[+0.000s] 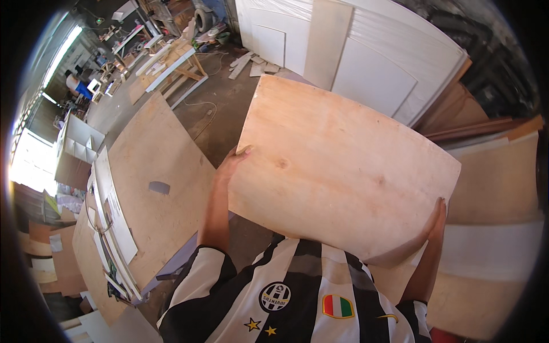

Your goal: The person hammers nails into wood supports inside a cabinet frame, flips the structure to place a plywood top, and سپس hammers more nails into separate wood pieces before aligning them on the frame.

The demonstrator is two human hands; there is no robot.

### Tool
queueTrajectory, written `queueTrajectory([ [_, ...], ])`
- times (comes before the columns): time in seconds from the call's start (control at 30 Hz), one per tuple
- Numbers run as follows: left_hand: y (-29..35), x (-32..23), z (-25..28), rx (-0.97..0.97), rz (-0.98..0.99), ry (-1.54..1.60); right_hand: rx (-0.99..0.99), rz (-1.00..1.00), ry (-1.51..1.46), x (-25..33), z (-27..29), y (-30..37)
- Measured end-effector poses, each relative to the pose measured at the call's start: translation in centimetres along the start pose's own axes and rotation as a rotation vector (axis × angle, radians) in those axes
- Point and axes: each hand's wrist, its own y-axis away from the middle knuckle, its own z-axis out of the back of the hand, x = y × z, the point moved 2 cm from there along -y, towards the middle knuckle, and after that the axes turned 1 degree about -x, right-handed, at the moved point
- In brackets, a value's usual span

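A large rectangular plywood panel [337, 171], pale with a few darker knots, is held up in front of my chest. My left hand [234, 159] grips its left edge, the thumb lying on the face and the other fingers hidden behind. At the right edge, near the lower corner, my right hand [438, 216] clasps the same panel, with most of its fingers out of sight. The panel's near edge lies close to my striped shirt.
To my left stands a worktable with a plywood top [154, 188], bearing long white strips [114, 223]. White panels [372, 68] lean at the back right, and more boards [486, 188] are at my right. Offcuts [249, 64] lie on the floor near a wooden trestle [183, 71]. A person [77, 86] is far left.
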Motion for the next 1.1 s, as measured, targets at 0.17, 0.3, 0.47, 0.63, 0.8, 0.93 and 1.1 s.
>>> queueTrajectory([
  [0.17,-3.2,-3.6,2.0,-0.171,-0.014,0.145,0.200,-0.170,-0.207,5.9,-12.3,-7.9],
  [0.3,-7.6,-5.6,5.6,-0.294,-0.007,0.146,0.260,-0.048,0.016,9.2,-23.0,-14.9],
  [0.47,-14.7,-6.1,13.0,-0.337,-0.023,0.202,0.403,-0.023,0.003,9.6,-38.2,-21.8],
  [0.63,-23.4,-10.5,23.2,-0.407,-0.071,0.249,0.480,-0.037,-0.079,11.1,-54.5,-24.6],
  [0.8,-30.0,-17.8,31.5,-0.430,-0.179,0.152,0.483,-0.037,-0.232,13.0,-67.9,-23.7],
  [0.93,-35.5,-22.4,37.2,-0.458,-0.222,0.091,0.528,-0.099,-0.387,14.6,-79.4,-23.6],
  [1.1,-41.8,-23.0,46.0,-0.611,-0.190,0.137,0.513,-0.131,-0.417,15.6,-94.9,-24.7],
])
